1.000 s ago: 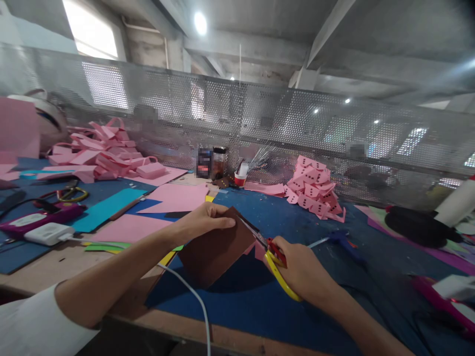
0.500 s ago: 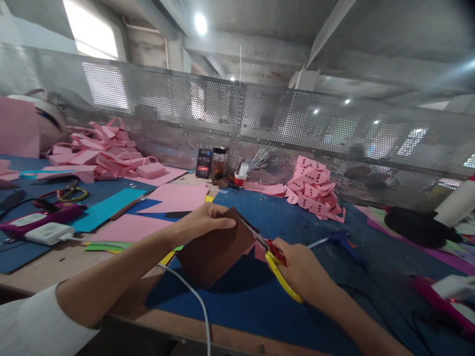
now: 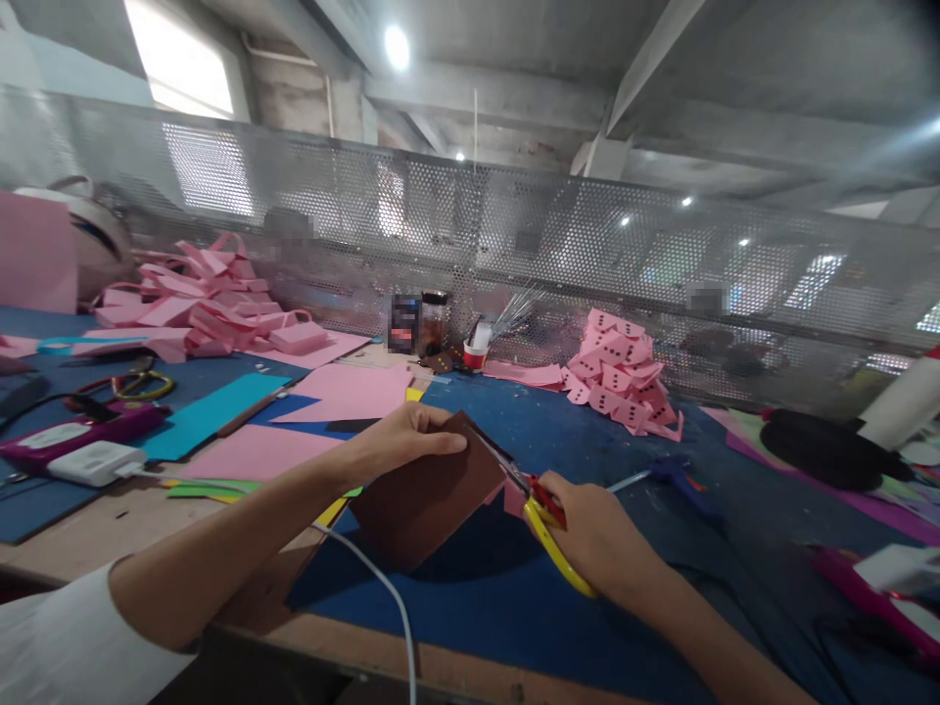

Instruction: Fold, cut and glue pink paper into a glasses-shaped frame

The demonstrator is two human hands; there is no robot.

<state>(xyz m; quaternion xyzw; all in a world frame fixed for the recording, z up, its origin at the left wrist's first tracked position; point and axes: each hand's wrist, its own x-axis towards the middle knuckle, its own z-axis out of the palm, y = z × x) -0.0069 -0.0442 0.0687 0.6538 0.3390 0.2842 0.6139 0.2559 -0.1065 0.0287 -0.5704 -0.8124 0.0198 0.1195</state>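
Note:
My left hand (image 3: 407, 438) pinches the upper edge of a brown sheet (image 3: 430, 504), thumb on its near face. The sheet is held tilted above the blue table surface. In my right hand (image 3: 587, 524) is a pair of scissors (image 3: 547, 543) with yellow and red handles. Their blades lie along the sheet's upper right edge; how far they are apart is hard to make out. Small pink pieces (image 3: 514, 499) show behind the sheet, near the scissors.
Pink folded paper pieces (image 3: 198, 299) pile up at the left, and dotted pink pieces (image 3: 617, 372) stack at the back right. A blue glue gun (image 3: 682, 485) lies right of my hand. A white cable (image 3: 382, 578) crosses the front edge. Power strips (image 3: 80, 431) sit at the left.
The scissor handles have moved very slightly closer together. The brown sheet and my left hand stay in place.

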